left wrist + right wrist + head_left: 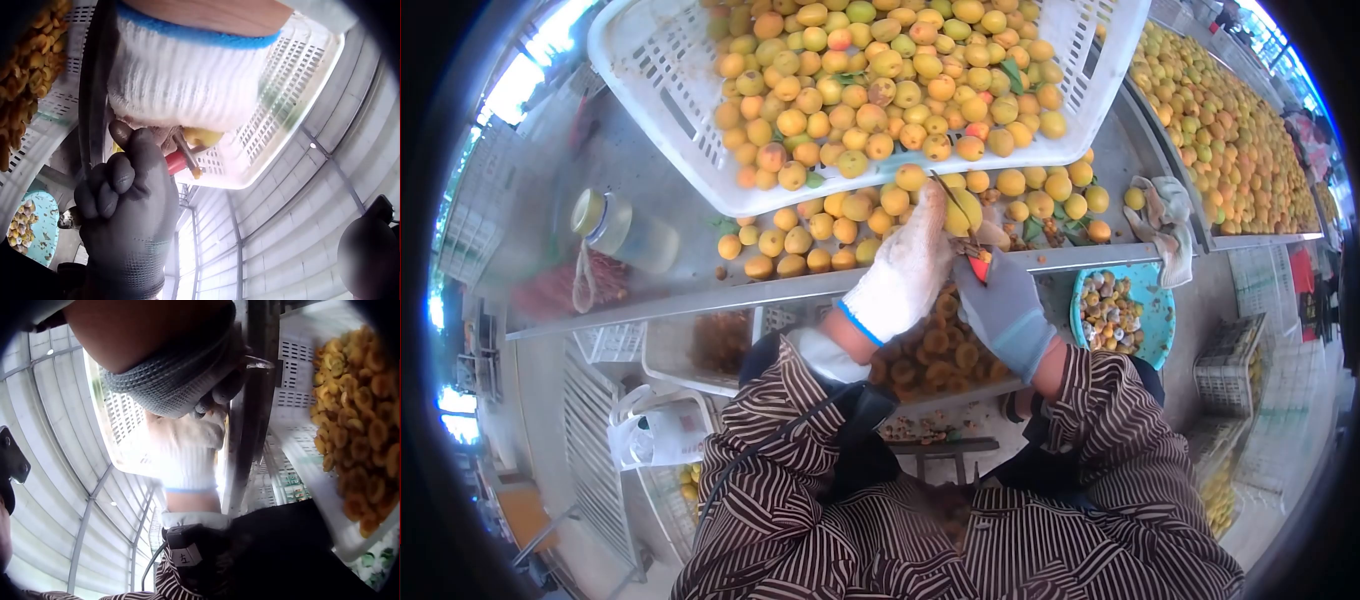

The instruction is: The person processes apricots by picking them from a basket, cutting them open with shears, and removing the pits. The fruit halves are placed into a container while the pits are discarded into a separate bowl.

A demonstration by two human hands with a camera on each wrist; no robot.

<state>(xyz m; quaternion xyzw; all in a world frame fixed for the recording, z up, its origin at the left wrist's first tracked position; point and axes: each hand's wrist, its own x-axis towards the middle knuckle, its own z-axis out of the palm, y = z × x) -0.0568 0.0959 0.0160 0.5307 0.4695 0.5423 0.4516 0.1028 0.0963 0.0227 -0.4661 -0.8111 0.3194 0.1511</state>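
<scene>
My left hand (pixel 910 265), in a white knit glove with a blue cuff, pinches a yellow-green apricot (pixel 963 214) above the table's front edge. My right hand (pixel 1000 305), in a grey coated glove, grips a red-handled cutting tool (pixel 980 266) right against the left fingers. The tool's thin dark metal part overlaps the apricot in the head view. In the left wrist view, the tool's red handle (pixel 177 162) shows beside the grey-gloved fingers, with the apricot partly hidden behind the white glove. Loose apricots (pixel 797 240) lie on the table around both hands.
A white basket (pixel 690 165) full of apricots stands tilted just beyond the hands. Halved apricots (pixel 935 350) fill a crate below the table edge. A teal basin (pixel 1165 310) of discarded fruit, a cloth (pixel 1168 205) and a jar (pixel 610 222) are nearby.
</scene>
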